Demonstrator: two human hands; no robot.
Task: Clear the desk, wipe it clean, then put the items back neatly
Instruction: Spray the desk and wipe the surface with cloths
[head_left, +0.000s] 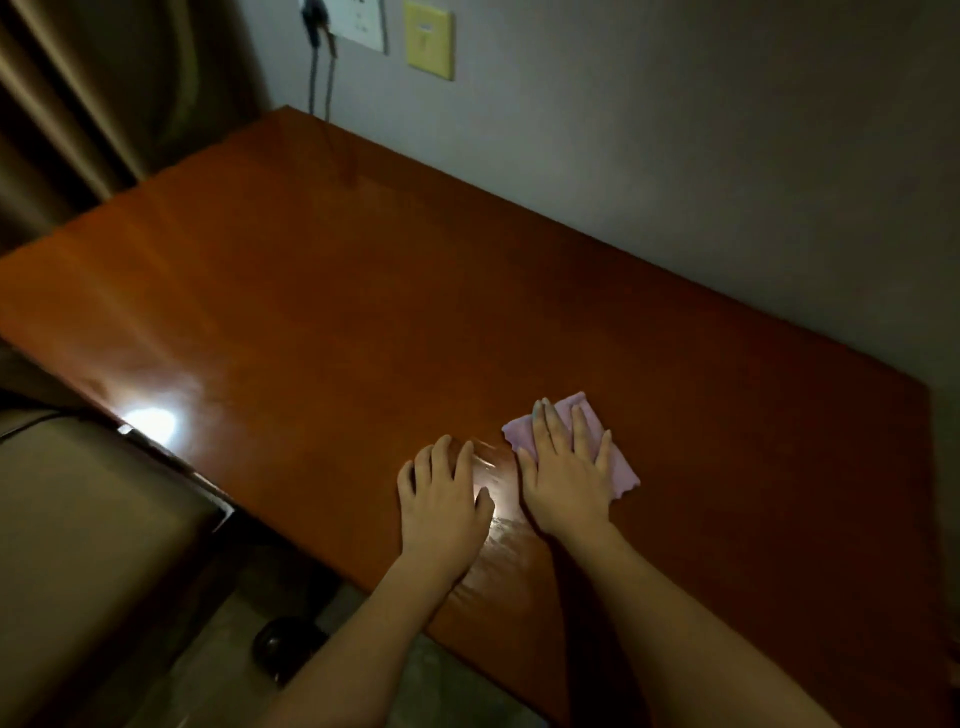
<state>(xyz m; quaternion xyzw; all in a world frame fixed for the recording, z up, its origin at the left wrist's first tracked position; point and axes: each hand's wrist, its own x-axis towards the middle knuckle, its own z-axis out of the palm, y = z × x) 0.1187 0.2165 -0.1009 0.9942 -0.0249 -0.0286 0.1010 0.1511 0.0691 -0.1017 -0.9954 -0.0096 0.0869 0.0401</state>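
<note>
Both hands flat: right hand (563, 480) on cloth (621, 460), left hand (441, 499) on desk (363, 291)

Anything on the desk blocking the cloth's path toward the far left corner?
Nothing visible. The right hand presses flat on the pink cloth near the desk's front edge; the left hand rests beside it. Bare wood up to the corner, where cables hang on the wall.

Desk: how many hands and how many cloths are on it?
Hands: 2, the left hand and the right hand
Cloths: 1, a pink cloth under the right hand
Total: 3 on the desk
</note>
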